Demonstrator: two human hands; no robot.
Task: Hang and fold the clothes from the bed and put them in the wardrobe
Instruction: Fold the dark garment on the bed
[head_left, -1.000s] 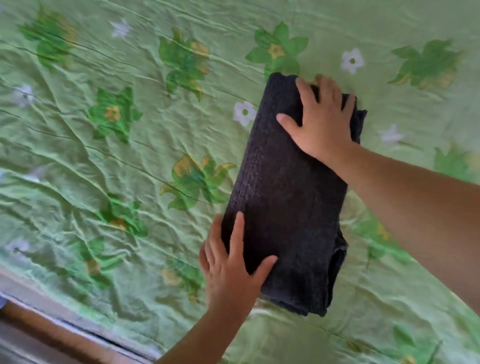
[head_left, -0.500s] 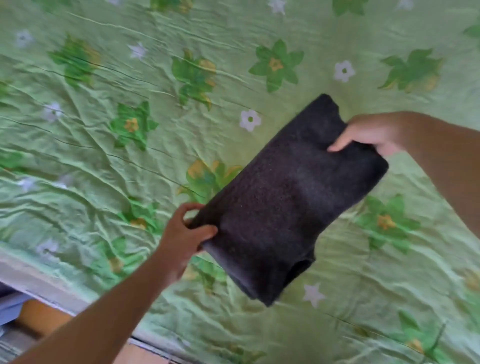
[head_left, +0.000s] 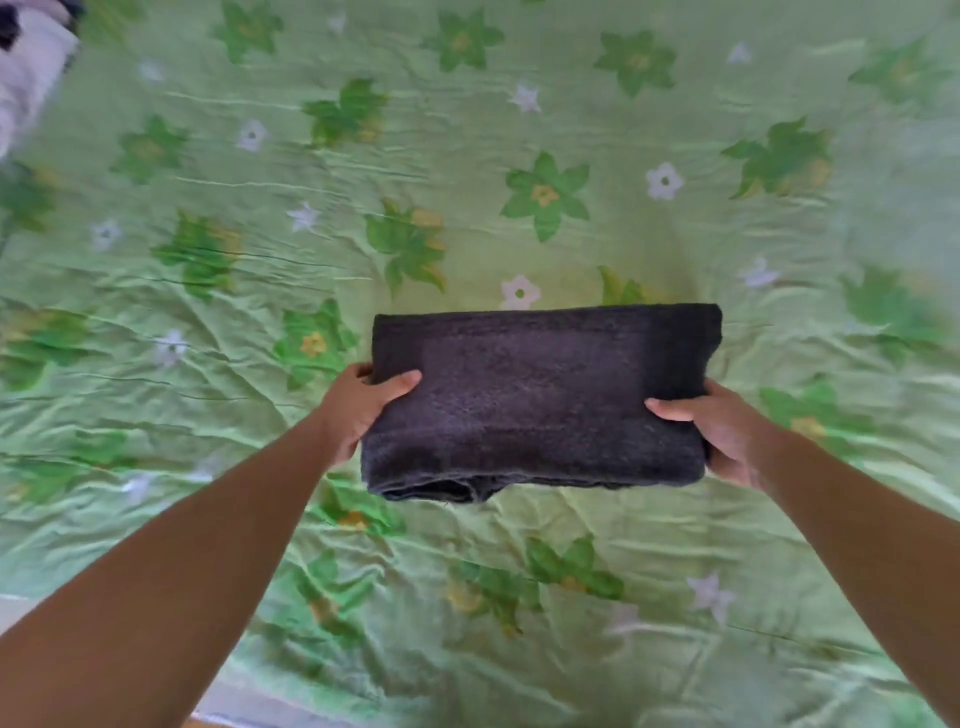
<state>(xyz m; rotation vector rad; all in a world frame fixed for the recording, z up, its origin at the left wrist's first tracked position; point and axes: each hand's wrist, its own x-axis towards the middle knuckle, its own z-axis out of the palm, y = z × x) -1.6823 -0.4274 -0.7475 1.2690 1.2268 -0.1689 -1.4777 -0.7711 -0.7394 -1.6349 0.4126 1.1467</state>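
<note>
**A:** What lay around them?
**B:** A bed (head_left: 249, 704), covered by a wrinkled green sheet (head_left: 701, 244) printed with green and white flowers, filled the view.
**A:** And the hands?
**B:** The left hand (head_left: 358, 410) gripped the left end of a folded dark garment (head_left: 535, 400), thumb on top and fingers curled underneath. The right hand (head_left: 727, 436) clasped the right end the same way.
**A:** Where was the garment?
**B:** In mid-view, level between both hands over the sheet, its layered edges facing six o'clock.
**A:** Anything farther out?
**B:** A pale cloth (head_left: 31, 67), too blurred to identify, sat at the ten o'clock corner, well apart.
</note>
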